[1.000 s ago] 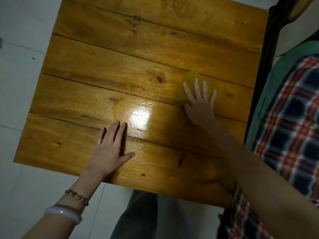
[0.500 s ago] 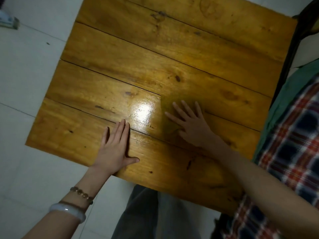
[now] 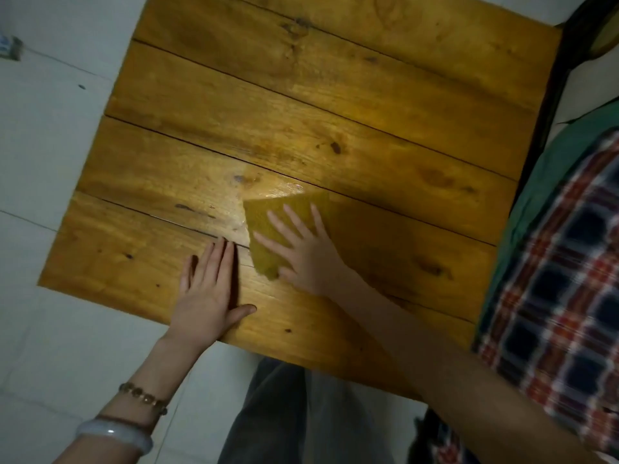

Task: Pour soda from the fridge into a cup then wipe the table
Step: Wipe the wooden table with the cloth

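A yellow-green cloth (image 3: 264, 226) lies flat on the wooden plank table (image 3: 301, 105), near its middle front. My right hand (image 3: 303, 252) presses down on the cloth with straight, spread fingers. My left hand (image 3: 209, 293) rests flat on the table just left of the cloth, fingers straight and together, thumb out. A wet sheen shows on the wood just above and left of the cloth. No soda and no cup are in view.
White tiled floor (image 3: 50, 145) surrounds the table on the left and front. A plaid cloth over green fabric (image 3: 569, 296) lies close along the table's right edge. A small object (image 3: 8, 48) sits on the floor at far left.
My right hand has slid the cloth from the right side of the table toward the left, up to my left hand. The left hand has stayed flat in place.
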